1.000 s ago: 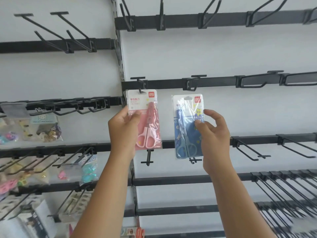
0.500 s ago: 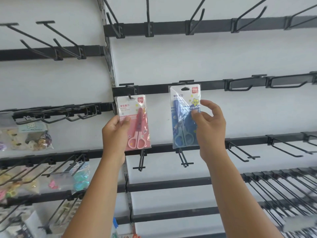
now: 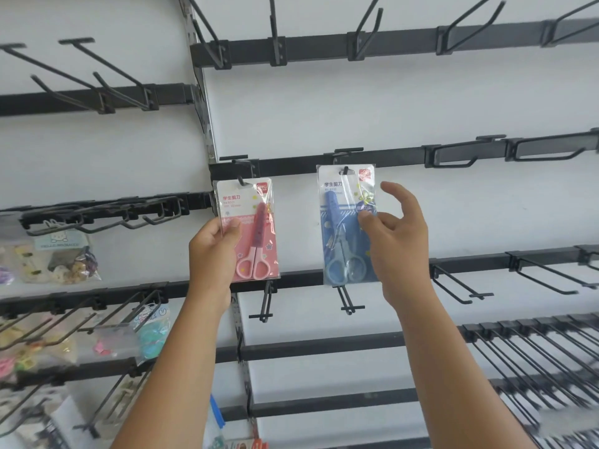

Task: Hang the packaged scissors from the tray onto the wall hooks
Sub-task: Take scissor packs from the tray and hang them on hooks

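Both scissor packs bore a red logo patch in the top right corner of the card, the lettering too small to read with certainty, and the Chinese heading 学生剪刀 beneath the hang hole; the smaller lines under it were illegible.

The pink scissors pack sat just left of centre in the frame, its hang hole threaded on a black wall hook projecting from the black rail. The left hand had hold of the pack's lower left edge, thumb across the front and fingers curled behind it.

The blue scissors pack sat at centre, its hang hole at the tip of the neighbouring hook. The right hand pinched the pack's right edge between thumb and a fingertip, with the remaining fingers spread loosely open and clear of the card.

At the left edge of the frame, a clear bag of small trinkets hung under a card reading what appeared to be HELLO, the rest unclear. Empty black hooks lined the other rails on the white wall.
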Tool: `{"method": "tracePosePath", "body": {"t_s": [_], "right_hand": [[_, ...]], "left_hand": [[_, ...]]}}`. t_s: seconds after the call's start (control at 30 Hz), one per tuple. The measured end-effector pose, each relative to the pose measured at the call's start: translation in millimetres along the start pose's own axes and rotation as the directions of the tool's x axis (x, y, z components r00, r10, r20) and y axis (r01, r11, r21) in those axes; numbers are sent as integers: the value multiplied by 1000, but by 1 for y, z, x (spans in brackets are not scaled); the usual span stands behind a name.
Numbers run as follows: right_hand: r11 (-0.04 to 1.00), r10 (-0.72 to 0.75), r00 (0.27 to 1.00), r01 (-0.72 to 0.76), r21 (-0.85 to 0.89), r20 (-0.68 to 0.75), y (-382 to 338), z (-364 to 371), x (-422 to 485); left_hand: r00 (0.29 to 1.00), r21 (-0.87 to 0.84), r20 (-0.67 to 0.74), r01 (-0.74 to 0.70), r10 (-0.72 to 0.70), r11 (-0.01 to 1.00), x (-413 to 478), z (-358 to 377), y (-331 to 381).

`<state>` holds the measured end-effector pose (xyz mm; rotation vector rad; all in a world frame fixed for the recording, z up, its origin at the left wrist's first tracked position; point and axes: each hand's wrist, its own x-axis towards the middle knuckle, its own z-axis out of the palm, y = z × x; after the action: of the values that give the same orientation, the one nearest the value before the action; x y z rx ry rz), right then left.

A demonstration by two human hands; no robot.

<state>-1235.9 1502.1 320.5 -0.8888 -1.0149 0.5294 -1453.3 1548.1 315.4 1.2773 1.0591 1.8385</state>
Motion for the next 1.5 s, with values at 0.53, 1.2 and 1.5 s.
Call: {"method": "tracePosePath", "body": {"t_s": [0.53,1.2,1.5], "right_hand": [[988,18,1000,-15,-155,20,35,8,21],[687,-162,978,206,-697,129,4,-21,-29],[426,-80,943,326,-844,324,19,-29,-85]], "left_hand": [[1000,40,14,-5,4,999,2,1,-7],[950,707,-39,-193,311,680,-64,-17,-7],[903,897,190,-319,386,305,-134,-14,-25]]}}
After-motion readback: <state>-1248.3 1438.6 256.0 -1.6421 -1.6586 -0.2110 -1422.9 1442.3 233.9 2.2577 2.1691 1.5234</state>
